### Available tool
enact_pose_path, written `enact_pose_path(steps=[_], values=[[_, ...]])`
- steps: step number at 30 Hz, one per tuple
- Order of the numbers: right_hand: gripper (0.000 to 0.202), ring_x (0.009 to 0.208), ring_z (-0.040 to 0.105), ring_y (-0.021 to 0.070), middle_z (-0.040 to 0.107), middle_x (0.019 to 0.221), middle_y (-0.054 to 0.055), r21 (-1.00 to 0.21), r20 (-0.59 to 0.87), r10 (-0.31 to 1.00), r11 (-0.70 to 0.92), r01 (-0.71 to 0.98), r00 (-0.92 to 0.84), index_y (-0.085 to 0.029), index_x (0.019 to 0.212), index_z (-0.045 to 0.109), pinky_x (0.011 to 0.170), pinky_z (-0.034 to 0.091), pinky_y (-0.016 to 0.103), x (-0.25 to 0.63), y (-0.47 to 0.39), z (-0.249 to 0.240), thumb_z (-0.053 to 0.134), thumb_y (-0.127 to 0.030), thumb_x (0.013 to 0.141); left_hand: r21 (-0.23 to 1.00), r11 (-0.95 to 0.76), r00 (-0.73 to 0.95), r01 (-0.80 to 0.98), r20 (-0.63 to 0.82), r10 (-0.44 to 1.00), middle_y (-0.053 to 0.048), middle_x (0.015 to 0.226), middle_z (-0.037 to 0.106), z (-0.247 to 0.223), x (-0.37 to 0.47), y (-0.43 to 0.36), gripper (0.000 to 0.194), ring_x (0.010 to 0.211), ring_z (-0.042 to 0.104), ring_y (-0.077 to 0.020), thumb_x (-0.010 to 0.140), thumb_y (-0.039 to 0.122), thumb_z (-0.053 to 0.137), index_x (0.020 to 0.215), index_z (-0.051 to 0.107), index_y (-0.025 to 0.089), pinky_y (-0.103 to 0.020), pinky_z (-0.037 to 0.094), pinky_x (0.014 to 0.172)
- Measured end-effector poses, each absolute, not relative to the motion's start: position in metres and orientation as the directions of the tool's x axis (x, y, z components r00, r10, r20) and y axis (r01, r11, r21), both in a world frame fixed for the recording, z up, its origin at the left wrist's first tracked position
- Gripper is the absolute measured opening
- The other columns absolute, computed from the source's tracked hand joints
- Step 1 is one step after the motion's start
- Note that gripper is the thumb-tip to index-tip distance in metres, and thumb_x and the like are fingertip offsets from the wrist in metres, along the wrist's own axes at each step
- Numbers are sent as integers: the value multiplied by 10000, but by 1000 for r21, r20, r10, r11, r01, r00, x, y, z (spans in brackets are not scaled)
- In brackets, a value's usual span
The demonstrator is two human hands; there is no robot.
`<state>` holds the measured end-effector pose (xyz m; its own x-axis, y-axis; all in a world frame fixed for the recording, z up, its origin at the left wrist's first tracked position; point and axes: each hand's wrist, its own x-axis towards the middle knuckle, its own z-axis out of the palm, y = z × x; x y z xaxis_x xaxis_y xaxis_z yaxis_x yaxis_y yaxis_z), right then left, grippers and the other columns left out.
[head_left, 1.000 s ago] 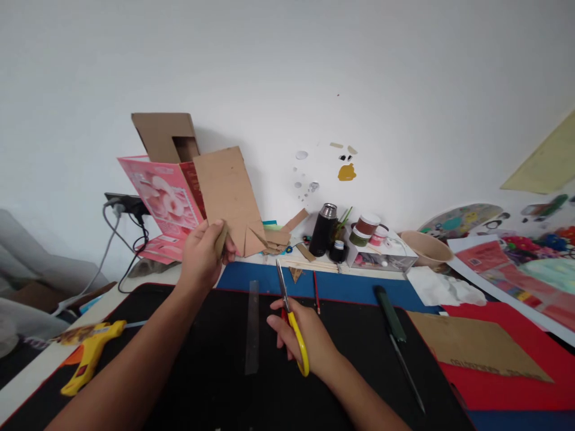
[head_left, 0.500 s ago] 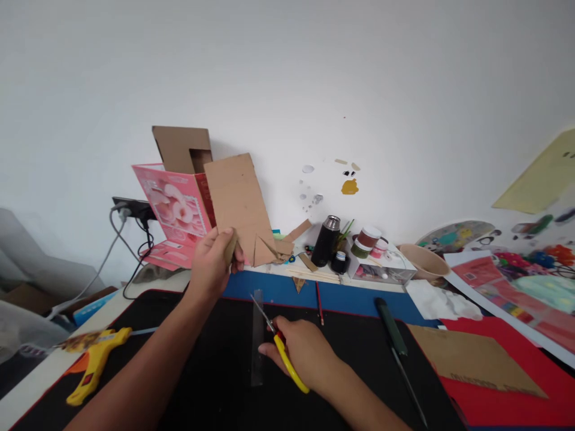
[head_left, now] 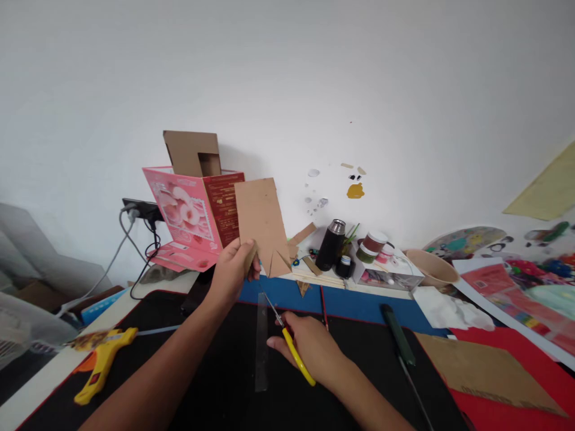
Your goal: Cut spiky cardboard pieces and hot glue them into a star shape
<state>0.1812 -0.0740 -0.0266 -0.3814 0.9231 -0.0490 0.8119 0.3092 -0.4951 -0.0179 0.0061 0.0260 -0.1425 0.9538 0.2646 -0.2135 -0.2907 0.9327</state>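
Observation:
My left hand pinches the lower left edge of a brown cardboard piece, raised in front of the pink box. A cut triangular flap shows at the lower right end of the cardboard. Below and to the right, my right hand is closed around yellow-handled scissors. Their blades point up and left toward the cardboard without touching it. Under the scissor tips a clear ruler lies on the black mat.
A yellow glue gun lies at the left. Behind are a pink box, a black bottle and paint jars. A green-handled tool, brown cardboard and red sheet lie at the right.
The cardboard in my left hand has moved right and a little down, uncovering the box's red side. The scissors have turned slightly in my right hand. The whole view has shifted a little.

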Motion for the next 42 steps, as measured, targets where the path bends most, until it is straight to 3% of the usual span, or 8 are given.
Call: enact_pose_path(steps=[4,6,9,12,20,30,35,42], values=[[352,707,752,244,795,823,80,-672,-45,929,245,699,-368,-213,1105,733,623,493,287,183,-70,-41,780,-511,926,948,-258,-83,-186,246,966,33,515,600,18,-14,7,356,383,533,-119,930,495,647,729,545,219,-226,380,396],[451,509,650,170,741,714,20,-867,-136,937,44,496,-320,-214,1153,674,471,435,239,187,-66,-55,726,-608,939,953,-246,-66,-175,238,969,31,517,605,15,-14,8,365,386,539,-123,930,508,646,731,547,218,-229,385,399],[604,393,545,131,680,634,-26,-979,-135,959,-90,184,-247,-208,1087,592,390,400,222,198,-60,-69,634,-780,898,966,-208,-25,-151,206,978,32,514,606,11,-14,10,376,387,537,-124,914,533,658,738,545,220,-226,388,401],[649,371,534,130,670,598,-32,-994,-105,972,-96,48,-209,-213,1013,562,370,401,223,211,-55,-65,699,-816,812,991,-122,147,-60,130,981,21,507,614,6,-14,11,419,390,535,-125,881,587,686,738,549,218,-219,378,403],[585,400,561,138,701,578,19,-983,-70,994,-83,-165,-86,-211,871,578,413,430,240,228,-50,-41,662,-790,876,983,-32,479,179,-59,876,6,512,629,-11,-3,8,523,419,570,-142,857,719,704,778,573,218,-219,368,418],[553,347,520,134,580,409,2,-946,-98,994,-106,-305,-41,-213,604,594,378,406,234,225,-49,-47,819,-687,779,995,68,515,79,-99,851,-22,604,654,-10,3,3,597,469,586,-137,860,762,716,773,619,179,-231,367,431],[557,365,519,115,573,444,-5,-888,-126,977,-34,-458,171,-196,518,582,372,395,224,232,-41,-45,889,-628,692,973,142,479,-182,-38,877,-36,851,683,-11,5,2,701,639,643,-164,776,801,775,1092,703,180,-237,421,469],[595,374,517,116,547,421,17,-901,-109,956,22,-434,273,-177,469,604,374,378,218,236,-37,-47,840,-647,746,967,245,530,-76,-169,831,-34,804,697,-26,27,-10,600,709,648,-158,737,630,922,1022,664,169,-256,466,617]])
